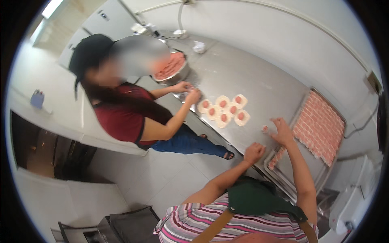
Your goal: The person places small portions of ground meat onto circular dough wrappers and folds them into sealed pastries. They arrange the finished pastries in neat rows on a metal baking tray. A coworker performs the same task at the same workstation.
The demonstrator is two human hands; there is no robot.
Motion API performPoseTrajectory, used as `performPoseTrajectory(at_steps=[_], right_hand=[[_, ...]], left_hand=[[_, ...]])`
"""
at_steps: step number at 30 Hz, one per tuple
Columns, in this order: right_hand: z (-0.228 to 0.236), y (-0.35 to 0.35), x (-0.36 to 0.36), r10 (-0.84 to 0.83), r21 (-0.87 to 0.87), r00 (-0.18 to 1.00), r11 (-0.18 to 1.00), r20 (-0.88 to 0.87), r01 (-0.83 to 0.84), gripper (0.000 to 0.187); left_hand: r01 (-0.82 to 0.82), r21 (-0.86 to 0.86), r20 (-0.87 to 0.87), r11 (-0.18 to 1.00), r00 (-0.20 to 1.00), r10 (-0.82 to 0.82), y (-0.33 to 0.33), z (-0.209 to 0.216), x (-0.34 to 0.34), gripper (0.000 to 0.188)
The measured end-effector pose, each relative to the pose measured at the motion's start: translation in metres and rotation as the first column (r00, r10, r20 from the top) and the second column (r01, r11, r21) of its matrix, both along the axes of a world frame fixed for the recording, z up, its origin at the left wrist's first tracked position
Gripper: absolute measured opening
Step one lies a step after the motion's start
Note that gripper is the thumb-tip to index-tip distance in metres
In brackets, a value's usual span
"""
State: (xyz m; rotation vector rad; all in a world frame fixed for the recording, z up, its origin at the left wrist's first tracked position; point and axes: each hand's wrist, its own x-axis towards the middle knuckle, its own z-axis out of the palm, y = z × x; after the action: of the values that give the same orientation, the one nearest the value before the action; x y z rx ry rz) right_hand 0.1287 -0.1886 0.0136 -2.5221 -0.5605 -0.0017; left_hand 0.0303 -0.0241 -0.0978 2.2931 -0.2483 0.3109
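Note:
My left hand is at the near edge of the steel table, fingers curled closed; what they hold, if anything, is hidden. To its right, my right hand is raised over the table with fingers apart and nothing visible in them. A small filled dumpling stands just left of the right fingers. Farther left lie several round pale wrappers, each topped with a lump of pink meat filling. Beside my right forearm sits a metal tray bearing close rows of meat-filled dumplings.
A co-worker stands across the table's left corner, hands together over the edge. Near them is a metal bowl of pink ground meat. A crumpled white bag lies farther back. At lower right stands a white appliance.

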Motion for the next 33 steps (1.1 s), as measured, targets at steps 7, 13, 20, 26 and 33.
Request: performPoseTrajectory(at_steps=[7, 13, 20, 26, 33], right_hand=[[-0.075, 0.023, 0.037, 0.186, -0.110, 0.958, 0.971, -0.217, -0.214, 0.047], [-0.037, 0.018, 0.007, 0.154, 0.255, 0.971, 0.961, -0.181, -0.104, 0.031], [-0.010, -0.117, -0.086, -0.254, 0.280, 0.953, 0.915, -0.162, 0.292, 0.031], [-0.033, -0.239, -0.178, -0.680, 0.065, 0.728, 0.726, -0.082, 0.685, 0.033], [-0.065, -0.249, -0.168, -0.865, 0.061, 0.502, 0.499, -0.026, 0.864, 0.031]], left_hand=[[0.029, -0.021, 0.055, 0.999, 0.998, -0.027, 0.000, 0.010, -0.005, 0.026], [-0.007, -0.002, 0.047, 1.000, 0.999, 0.007, 0.001, 0.004, -0.006, 0.027], [0.040, -0.075, -0.057, 0.996, 0.997, -0.045, 0.000, -0.014, 0.000, 0.022], [0.051, -0.015, -0.051, 0.999, 0.997, -0.052, -0.007, -0.009, -0.005, 0.026], [0.069, 0.081, 0.019, 0.994, 0.997, -0.071, -0.015, 0.006, -0.006, 0.029]])
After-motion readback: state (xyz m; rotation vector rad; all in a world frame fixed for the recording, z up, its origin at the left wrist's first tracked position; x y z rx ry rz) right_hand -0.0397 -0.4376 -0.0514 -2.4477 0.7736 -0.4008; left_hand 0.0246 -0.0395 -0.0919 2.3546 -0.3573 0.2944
